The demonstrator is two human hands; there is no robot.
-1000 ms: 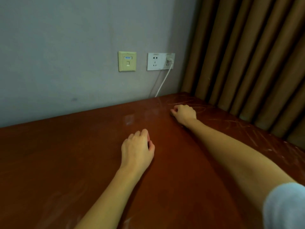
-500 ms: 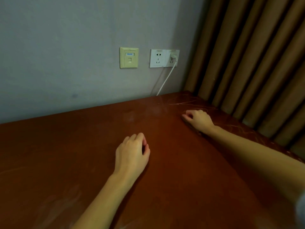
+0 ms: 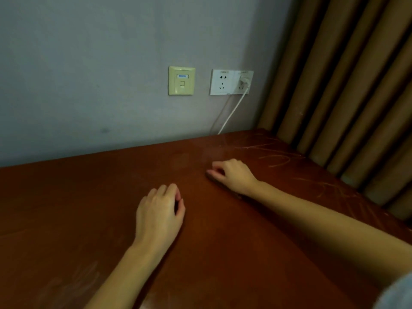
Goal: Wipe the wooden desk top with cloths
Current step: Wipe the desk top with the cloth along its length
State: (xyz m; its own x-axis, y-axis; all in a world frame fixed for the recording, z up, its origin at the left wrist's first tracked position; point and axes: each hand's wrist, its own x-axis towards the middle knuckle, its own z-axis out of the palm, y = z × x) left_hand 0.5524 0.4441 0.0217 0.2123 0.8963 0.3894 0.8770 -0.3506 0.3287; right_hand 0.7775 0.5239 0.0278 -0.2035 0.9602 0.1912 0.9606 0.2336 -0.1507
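Observation:
The reddish-brown wooden desk top (image 3: pixel 223 253) fills the lower half of the view, with pale scratches near its far right corner. My right hand (image 3: pixel 234 175) lies on the desk near the back, fingers curled over a thin dark brown cloth (image 3: pixel 224 188); only the cloth's edge shows beneath the palm. My left hand (image 3: pixel 159 210) rests on the desk closer to me and to the left, fingers curled under and thumb close to them. No cloth shows in the left hand.
A grey wall (image 3: pixel 89 85) runs along the desk's back edge, with a yellowish wall plate (image 3: pixel 181 83) and a white socket (image 3: pixel 230 82). A white cable (image 3: pixel 231 112) drops from the socket behind the desk. Brown curtains (image 3: pixel 345 85) hang along the desk's right side.
My right hand slid right toward the curtains, then back left and nearer to me with the cloth. My left hand drifted a little left.

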